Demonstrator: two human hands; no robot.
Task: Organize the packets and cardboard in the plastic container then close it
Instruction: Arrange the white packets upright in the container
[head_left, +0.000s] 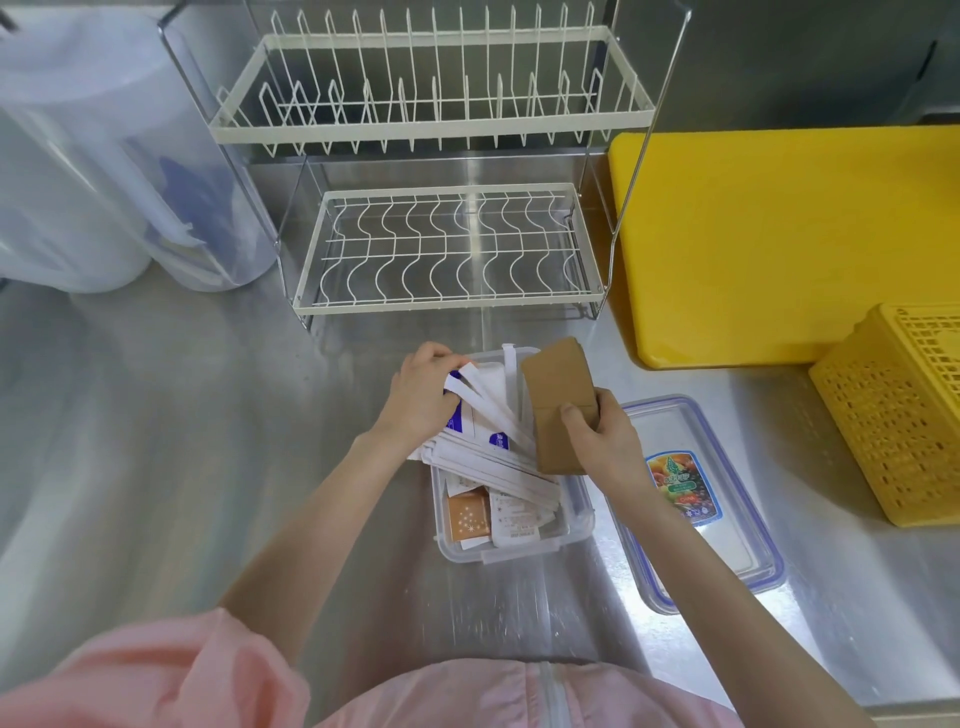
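A clear plastic container (574, 525) stands open on the steel counter in front of me. White packets with blue print (488, 447) fan out of it, and an orange packet (468, 515) lies at its near end. My left hand (423, 392) grips the far ends of the white packets over the container's left side. My right hand (597, 441) holds a folded brown cardboard piece (558, 395) upright over the container's right side. The container's lid (727, 545), clear with a blue seal and a fruit label, lies flat to the right.
A white two-tier wire dish rack (441, 249) stands behind the container. A yellow cutting board (779, 249) and a yellow perforated basket (904, 415) sit at the right. Translucent plastic jugs (93, 171) stand at the far left.
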